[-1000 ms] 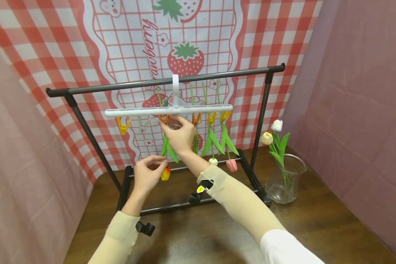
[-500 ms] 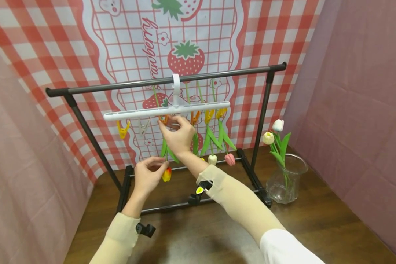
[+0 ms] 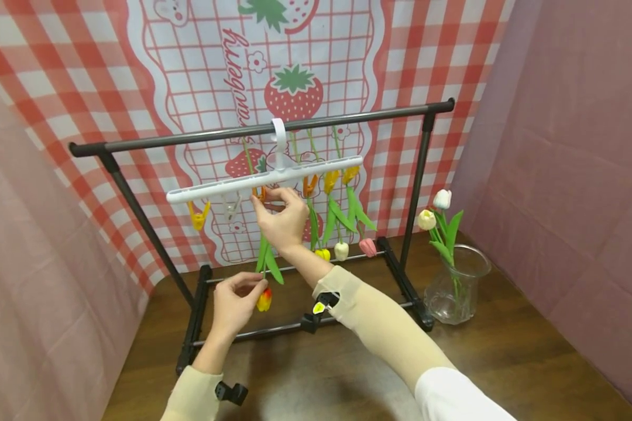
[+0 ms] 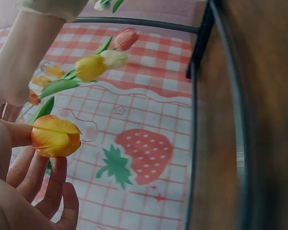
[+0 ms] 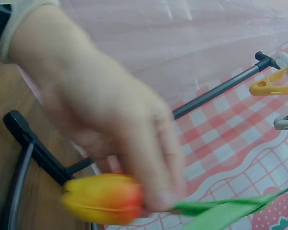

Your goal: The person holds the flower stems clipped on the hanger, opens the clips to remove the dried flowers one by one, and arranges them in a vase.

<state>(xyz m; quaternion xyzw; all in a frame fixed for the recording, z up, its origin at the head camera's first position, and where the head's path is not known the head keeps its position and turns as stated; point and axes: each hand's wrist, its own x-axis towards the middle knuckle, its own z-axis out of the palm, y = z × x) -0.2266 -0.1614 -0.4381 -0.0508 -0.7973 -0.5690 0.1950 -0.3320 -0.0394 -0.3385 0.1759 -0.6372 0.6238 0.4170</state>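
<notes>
The left hand (image 3: 237, 304) pinches the red-yellow tulip (image 3: 264, 299) between thumb and fingers by the stem, just above its bloom, which points down. The right hand (image 3: 284, 222) pinches the orange clip (image 3: 259, 193), 3rd from the left end of the white hanger (image 3: 216, 188); the tulip hangs below this clip, under the hanger's left half, its stem rising past the bar. Toward the hanger's left end are a yellow clip (image 3: 198, 219) and a clear clip (image 3: 232, 208). Toward its right end, 3 more clips hold 3 upside-down flowers: a yellow tulip (image 3: 323, 255), a white tulip (image 3: 341, 251) and a pink tulip (image 3: 367, 247), outermost. The hanger's hook sits over the top rail of the black rack (image 3: 189, 138); its left end appears lower than its right. Near the back right corner of the table (image 3: 505, 362), a glass vase (image 3: 447, 304) holds 2 pale tulips (image 3: 426, 220).
</notes>
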